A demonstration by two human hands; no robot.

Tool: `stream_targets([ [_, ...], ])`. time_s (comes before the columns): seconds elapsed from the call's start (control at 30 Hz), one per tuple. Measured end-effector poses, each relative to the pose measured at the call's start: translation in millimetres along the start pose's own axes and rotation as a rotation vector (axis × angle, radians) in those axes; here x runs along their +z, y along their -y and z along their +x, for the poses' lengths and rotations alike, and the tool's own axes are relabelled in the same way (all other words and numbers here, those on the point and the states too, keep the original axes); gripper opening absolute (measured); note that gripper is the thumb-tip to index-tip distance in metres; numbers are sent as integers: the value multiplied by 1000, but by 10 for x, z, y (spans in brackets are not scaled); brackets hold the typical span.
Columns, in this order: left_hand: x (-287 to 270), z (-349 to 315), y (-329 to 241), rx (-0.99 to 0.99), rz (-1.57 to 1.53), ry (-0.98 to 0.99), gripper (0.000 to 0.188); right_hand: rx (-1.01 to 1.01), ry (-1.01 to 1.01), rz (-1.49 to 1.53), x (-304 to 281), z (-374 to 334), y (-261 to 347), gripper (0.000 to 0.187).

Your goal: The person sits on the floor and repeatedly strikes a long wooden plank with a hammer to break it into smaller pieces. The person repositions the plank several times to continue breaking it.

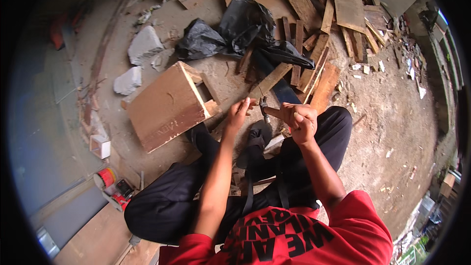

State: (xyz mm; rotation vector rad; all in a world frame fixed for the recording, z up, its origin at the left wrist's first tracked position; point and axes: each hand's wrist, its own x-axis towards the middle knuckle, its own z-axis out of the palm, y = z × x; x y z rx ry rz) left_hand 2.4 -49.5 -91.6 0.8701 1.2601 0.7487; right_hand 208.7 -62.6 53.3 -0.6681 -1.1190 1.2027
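Observation:
My right hand (300,120) is wrapped round the wooden handle of a hammer (264,104), whose metal head points toward my left hand. My left hand (239,112) is closed, thumb and fingers brought together just left of the hammer head. Whatever is between those fingers is too small to make out. Just beyond both hands lies a short wooden strip (273,79), its near end close to the left fingertips. A brown wooden box (164,105) with an open side rests on the ground left of my left hand.
Black plastic sheeting (248,22) lies ahead, beside scattered boards (349,2) at the far right. Concrete chunks (145,45) sit at the far left. Red-labelled cans (105,178) and a small white box (100,146) are on the left. My bent legs flank the work area.

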Motion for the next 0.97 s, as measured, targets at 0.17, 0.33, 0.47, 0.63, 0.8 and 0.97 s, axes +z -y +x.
stream_targets([
  [0.17,223,-198,-198,-93,-262,-167,45,-71,123,80,29,-117,-55,45],
  [0.33,281,-482,-76,-255,-292,-185,26,-28,147,139,-27,-530,63,41],
  [0.47,423,-581,55,-256,-269,-156,19,2,146,160,-50,-736,218,38],
  [0.63,563,-628,277,-16,-173,-396,22,-9,191,80,-107,-834,82,39],
  [0.8,355,-557,154,-8,-126,-438,22,-30,327,42,-38,-779,197,33],
  [0.97,598,-712,-121,523,85,-342,19,122,106,-201,-50,-939,-56,34],
])
